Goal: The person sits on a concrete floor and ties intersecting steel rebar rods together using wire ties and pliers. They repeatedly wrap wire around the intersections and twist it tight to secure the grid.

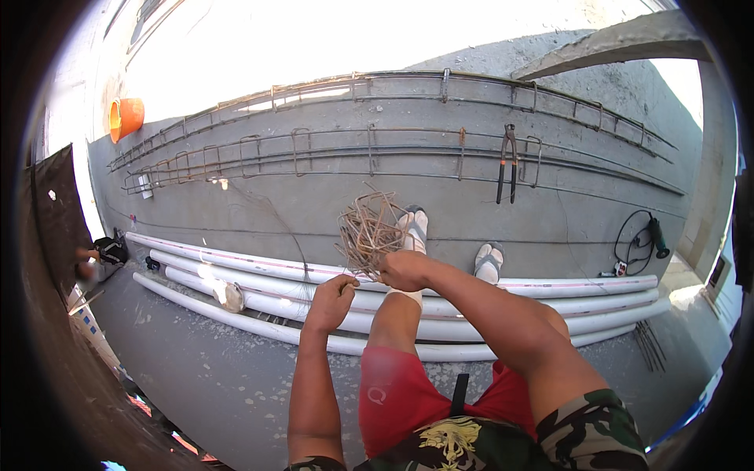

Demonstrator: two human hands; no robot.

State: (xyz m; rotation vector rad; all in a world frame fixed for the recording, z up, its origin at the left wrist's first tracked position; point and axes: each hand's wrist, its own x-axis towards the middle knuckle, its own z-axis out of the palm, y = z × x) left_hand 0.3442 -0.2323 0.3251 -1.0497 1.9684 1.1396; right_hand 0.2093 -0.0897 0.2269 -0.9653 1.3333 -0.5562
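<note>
My right hand [405, 271] grips the near end of a tangled bundle of rusty bent-steel stirrups [368, 229]. The bundle hangs in front of my legs, beside one sandalled foot. Just left of it, my left hand [333, 301] is curled with thumb and forefinger pinched together. A thin wire [368, 281] seems to run from those fingertips towards my right hand; its ends are hidden. Loose strands of tie wire [305, 274] lie across white plastic pipes [265, 303] near my left hand. Beyond my feet are two long rebar cages [371, 153].
End-cutting nippers [507, 165] with black-and-orange handles rest on the nearer cage. A corded power tool [657, 235] lies at right, an orange bucket [126, 118] at far left. Pipes run under my legs. Short rods [650, 347] lie lower right. Another person [91, 262] is partly visible at left.
</note>
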